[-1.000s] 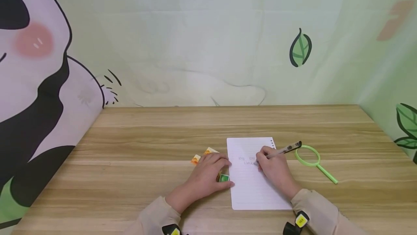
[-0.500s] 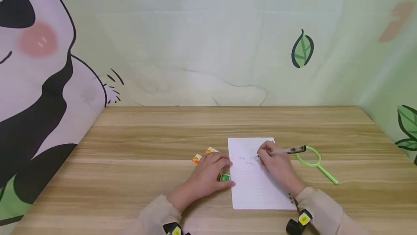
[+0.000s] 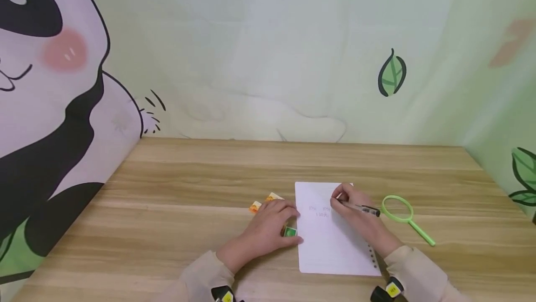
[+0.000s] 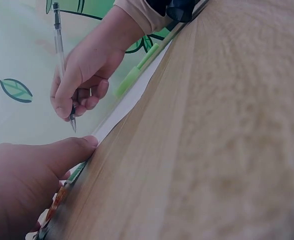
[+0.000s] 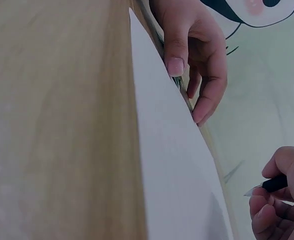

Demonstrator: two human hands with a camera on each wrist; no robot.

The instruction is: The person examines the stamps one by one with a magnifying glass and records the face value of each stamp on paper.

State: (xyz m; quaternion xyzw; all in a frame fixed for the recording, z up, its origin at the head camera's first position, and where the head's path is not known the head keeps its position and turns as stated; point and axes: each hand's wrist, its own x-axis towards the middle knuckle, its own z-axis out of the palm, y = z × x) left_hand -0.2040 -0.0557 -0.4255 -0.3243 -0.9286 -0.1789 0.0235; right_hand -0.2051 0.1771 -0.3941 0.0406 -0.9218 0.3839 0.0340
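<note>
A sheet of white lined paper [image 3: 322,251], with a few handwritten marks near its upper part, lies on the wooden table. My left hand [image 3: 265,230] rests at its left edge, thumb and fingertips touching the paper there. Partly hidden around that hand are a small green-faced piece [image 3: 290,231] and yellow-orange pieces [image 3: 255,206]. My right hand [image 3: 356,213] pinches a clear-barrelled pen [image 3: 368,210] with a black grip, over the sheet's right side. In the left wrist view the tip of the pen [image 4: 58,45] points down and appears raised off the paper.
A light green magnifying glass [image 3: 420,232] lies to the right of the paper, close to the pen's rear end. Behind the wooden table [image 3: 188,171] stands a backdrop [image 3: 251,60] printed with a panda and leaves.
The pen's rear end has swung down toward the table's near side, and the right hand has shifted slightly. The left hand keeps its place at the paper's edge. The head view has tilted up slightly.
</note>
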